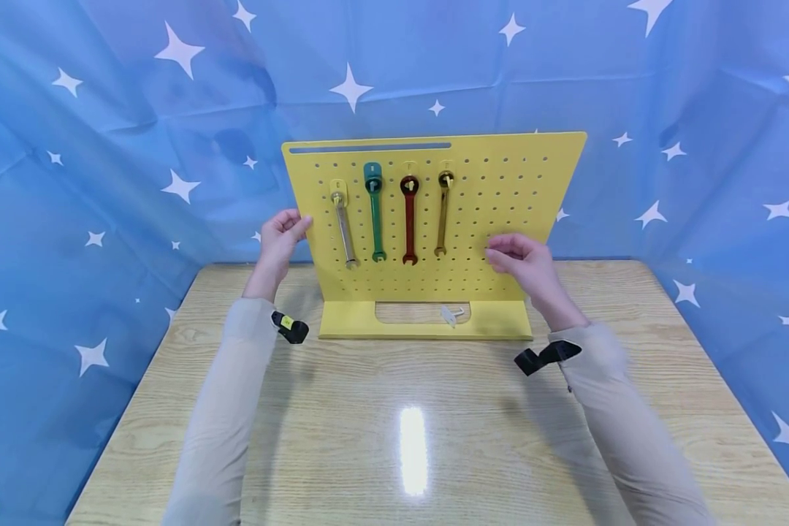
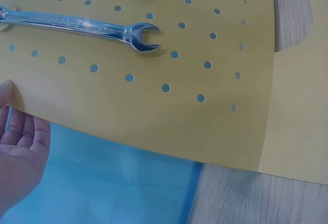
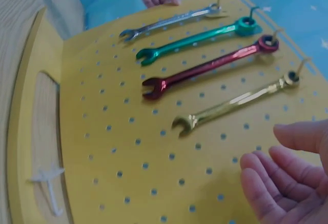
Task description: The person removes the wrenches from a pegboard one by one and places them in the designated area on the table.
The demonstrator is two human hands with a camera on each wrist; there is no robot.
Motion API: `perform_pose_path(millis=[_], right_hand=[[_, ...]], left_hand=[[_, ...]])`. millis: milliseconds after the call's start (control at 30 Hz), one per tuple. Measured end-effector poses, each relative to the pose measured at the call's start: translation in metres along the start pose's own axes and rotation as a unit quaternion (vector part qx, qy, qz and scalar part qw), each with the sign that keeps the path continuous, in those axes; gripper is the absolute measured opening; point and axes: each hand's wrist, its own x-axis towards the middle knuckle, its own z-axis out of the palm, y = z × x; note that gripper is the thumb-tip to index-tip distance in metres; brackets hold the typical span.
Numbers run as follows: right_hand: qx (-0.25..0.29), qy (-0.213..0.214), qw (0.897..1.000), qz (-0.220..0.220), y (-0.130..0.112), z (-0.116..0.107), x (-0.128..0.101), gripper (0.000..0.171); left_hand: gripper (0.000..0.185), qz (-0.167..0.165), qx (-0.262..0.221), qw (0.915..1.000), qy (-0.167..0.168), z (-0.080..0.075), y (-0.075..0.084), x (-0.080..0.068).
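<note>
- Yellow pegboard (image 1: 381, 286): stands at the far side of the counter (image 1: 342, 416).
- Left hand (image 1: 280, 242): grips the pegboard's left edge, thumb on the front face.
- Right hand (image 1: 531, 264): holds nothing; thumb and fingers apart, near the gold wrench (image 1: 443, 219).
- Silver wrench (image 1: 345, 230), green wrench (image 1: 376, 223), red wrench (image 1: 410, 226), gold wrench: hang left to right.
- White hook (image 1: 449, 315): lies in the base (image 1: 346, 320) cutout.

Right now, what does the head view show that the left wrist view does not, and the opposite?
Only the head view: red wrench, gold wrench, white hook, right hand, sleeves with black wrist devices.
Only the left wrist view: the palm of the left hand; no additional object.
Both: silver wrench, green wrench, yellow pegboard, tabletop, blue curtain.
</note>
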Motion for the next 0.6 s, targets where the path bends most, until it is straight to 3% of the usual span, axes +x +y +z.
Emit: perform_pose_path(millis=[267, 600], right_hand=[[0.031, -0.006, 0.999, 0.003, -0.01, 0.018, 0.012, 0.038], [0.055, 0.016, 0.998, 0.003, -0.016, 0.041, 0.024, 0.038]], left_hand=[[0.012, -0.003, 0.002, 1.0, 0.001, 0.0, 0.001, 0.0], [0.01, -0.004, -0.002, 1.0, 0.001, 0.001, 0.001, -0.001]])
